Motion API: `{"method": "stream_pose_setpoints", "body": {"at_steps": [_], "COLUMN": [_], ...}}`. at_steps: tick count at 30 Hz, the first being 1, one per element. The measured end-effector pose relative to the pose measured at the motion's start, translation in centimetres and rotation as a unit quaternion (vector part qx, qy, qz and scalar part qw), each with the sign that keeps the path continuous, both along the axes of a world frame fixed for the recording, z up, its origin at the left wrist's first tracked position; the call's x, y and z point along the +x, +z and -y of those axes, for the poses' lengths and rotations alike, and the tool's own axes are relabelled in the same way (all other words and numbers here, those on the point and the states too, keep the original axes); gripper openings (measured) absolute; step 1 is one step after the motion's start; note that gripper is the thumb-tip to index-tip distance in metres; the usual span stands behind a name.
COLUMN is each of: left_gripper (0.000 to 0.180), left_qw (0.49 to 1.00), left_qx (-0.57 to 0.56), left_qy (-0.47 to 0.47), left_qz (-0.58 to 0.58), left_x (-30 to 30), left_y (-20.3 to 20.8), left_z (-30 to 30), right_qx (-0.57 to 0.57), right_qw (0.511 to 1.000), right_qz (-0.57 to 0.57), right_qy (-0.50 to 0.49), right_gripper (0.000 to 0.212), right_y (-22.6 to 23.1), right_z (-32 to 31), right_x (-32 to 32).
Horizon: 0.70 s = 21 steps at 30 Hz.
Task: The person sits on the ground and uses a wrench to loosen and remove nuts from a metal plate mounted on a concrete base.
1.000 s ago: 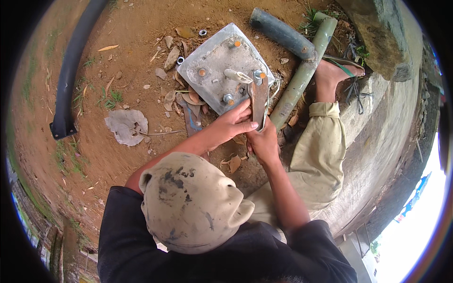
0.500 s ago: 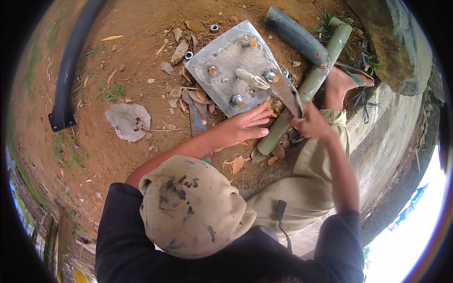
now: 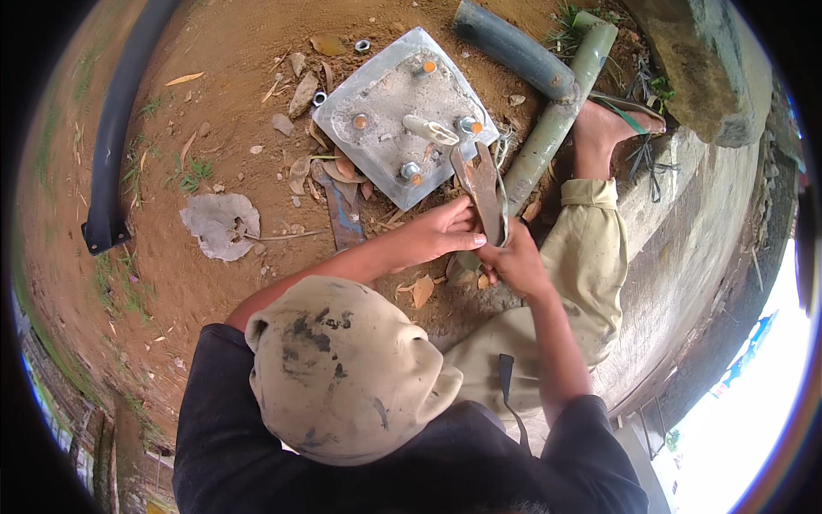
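My right hand (image 3: pixel 515 259) is closed around the lower end of a flat, rusty metal open-ended wrench (image 3: pixel 482 190). Its forked jaw points away from me, beside the near right bolt (image 3: pixel 470 126) of a square concrete block (image 3: pixel 377 92). My left hand (image 3: pixel 438 233) has its fingers apart, with fingertips and thumb against the wrench's left side near my right hand. Rusty-ended bolts stand up from the block, and the near bolt (image 3: pixel 411 172) carries a shiny nut. A pale, cut pipe stub (image 3: pixel 430 130) leans out of the block's middle.
A green pipe (image 3: pixel 561 116) and a dark grey pipe (image 3: pixel 514 50) lie joined at the right. Loose nuts (image 3: pixel 362 45) and dry leaves lie on the soil. A flat metal strip (image 3: pixel 344 210) rests below the block. A bent black pipe (image 3: pixel 120 128) lies left; a large rock (image 3: pixel 706 73) stands right.
My right hand has brought the wrench left and nearer to my left hand, its jaw drawing back from the bolts. My left fingers now touch it. The whole view has shifted slightly.
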<state>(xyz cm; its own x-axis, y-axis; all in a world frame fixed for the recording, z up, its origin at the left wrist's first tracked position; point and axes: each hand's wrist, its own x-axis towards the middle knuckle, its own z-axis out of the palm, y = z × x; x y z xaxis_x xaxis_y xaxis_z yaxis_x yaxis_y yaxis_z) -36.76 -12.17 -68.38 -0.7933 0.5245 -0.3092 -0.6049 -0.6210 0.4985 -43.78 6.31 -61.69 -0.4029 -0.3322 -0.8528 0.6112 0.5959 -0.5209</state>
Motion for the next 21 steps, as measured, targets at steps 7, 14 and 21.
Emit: {"method": "stream_pose_setpoints", "body": {"at_steps": [7,14,21], "left_gripper": [0.081,0.085,0.092], "left_qw": [0.998,0.995,0.997], "left_qx": [-0.053,-0.078,-0.065], "left_qy": [0.046,0.067,0.037], "left_qz": [0.008,0.0,0.009], "left_x": [0.3,0.2,0.9], "left_y": [0.9,0.9,1.3], "left_z": [1.3,2.1,2.9], "right_qx": [-0.039,-0.055,-0.04], "right_qw": [0.988,0.97,0.971], "right_qz": [-0.059,-0.129,-0.128], "right_qy": [-0.14,-0.199,-0.197], "right_gripper": [0.022,0.013,0.017], "right_y": [-2.0,-2.7,-2.6], "right_z": [3.9,7.2,7.3], "right_x": [3.5,4.9,4.9]}}
